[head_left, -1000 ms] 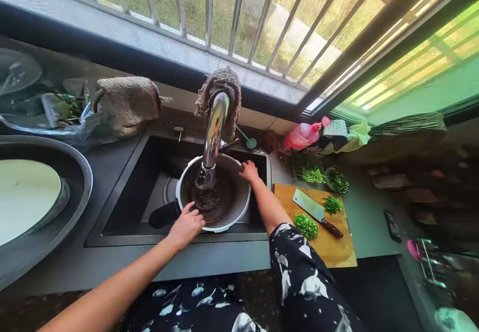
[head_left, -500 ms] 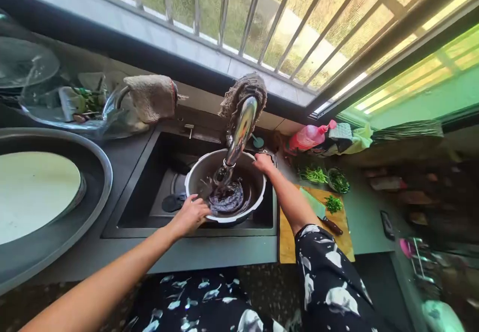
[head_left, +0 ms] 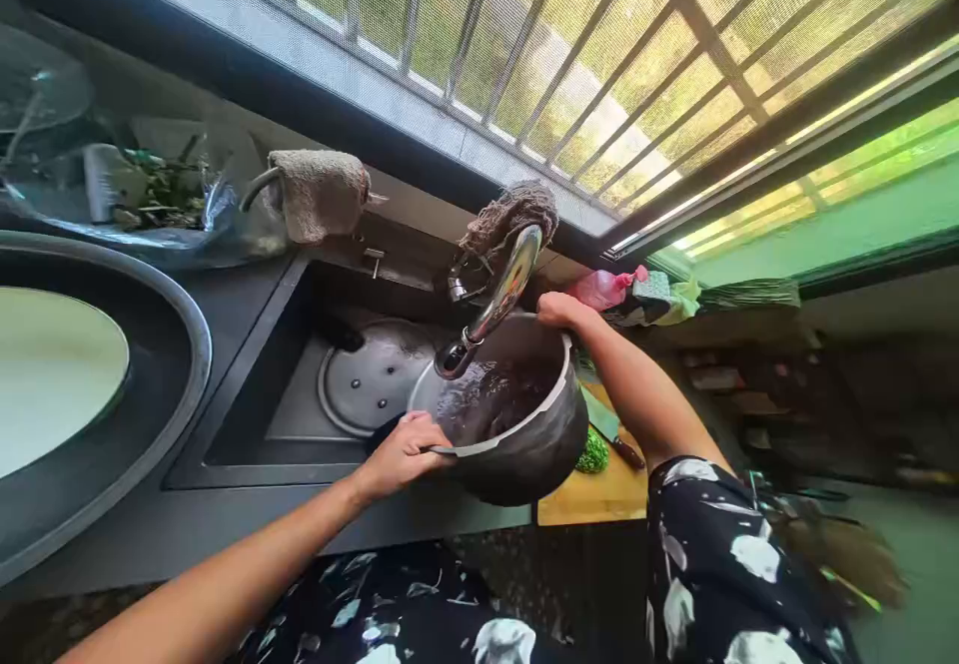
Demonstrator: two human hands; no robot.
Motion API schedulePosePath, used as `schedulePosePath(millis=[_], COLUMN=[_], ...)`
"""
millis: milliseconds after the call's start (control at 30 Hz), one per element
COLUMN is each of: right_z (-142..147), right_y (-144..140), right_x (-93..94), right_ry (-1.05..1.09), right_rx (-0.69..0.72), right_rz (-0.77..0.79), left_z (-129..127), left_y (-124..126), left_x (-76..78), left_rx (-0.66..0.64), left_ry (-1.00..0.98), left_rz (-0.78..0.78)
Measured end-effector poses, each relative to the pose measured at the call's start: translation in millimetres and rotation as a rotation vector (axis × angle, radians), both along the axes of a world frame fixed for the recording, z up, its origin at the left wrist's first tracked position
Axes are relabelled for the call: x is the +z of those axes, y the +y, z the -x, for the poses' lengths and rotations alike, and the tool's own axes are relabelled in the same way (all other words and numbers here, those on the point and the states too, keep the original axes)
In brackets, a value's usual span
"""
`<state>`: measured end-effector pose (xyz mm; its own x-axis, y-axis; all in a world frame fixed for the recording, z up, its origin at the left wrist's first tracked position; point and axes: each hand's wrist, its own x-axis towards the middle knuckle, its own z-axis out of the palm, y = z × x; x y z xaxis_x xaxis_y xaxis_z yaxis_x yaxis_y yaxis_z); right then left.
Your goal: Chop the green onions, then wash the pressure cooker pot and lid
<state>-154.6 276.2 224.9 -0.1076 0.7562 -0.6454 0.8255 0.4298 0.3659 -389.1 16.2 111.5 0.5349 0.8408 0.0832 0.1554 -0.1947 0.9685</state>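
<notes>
Both hands, the left hand [head_left: 401, 452] and right hand [head_left: 558, 309] gripping opposite rims, have lifted the water-filled pot [head_left: 516, 444] out of the sink [head_left: 300, 384], tilted beneath the faucet [head_left: 490, 310].

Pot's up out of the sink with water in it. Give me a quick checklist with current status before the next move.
1. Left hand grips the near rim of the pot: ok.
2. Right hand grips the far rim: ok.
3. Pot level: not ok, it tilts toward the near rim, dark water inside.
4. Faucet clear of the pot: not ok, the spout hangs over the pot's opening.
5. Water shut off: cannot tell, no stream is plainly visible.
6. Cutting board beside the sink free: not ok, knife and chopped greens lie on it.
</notes>
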Motion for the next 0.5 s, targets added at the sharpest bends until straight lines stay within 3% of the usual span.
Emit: schedulePosePath(millis=[200,500], right_z=[3,19], right_y=[-2,-3], right_x=[19.1,9.9], right_ry=[-0.079,-0.015], right_rx=[-0.096,-0.153], right_rz=[0.052,0.021], left_z=[-16,-39], left_y=[-1,-10], left_x=[-9.5,-46.2], left_rx=[-0.028,0.008], left_ry=[-0.300,-0.456], left_rz=[0.168,0.352])
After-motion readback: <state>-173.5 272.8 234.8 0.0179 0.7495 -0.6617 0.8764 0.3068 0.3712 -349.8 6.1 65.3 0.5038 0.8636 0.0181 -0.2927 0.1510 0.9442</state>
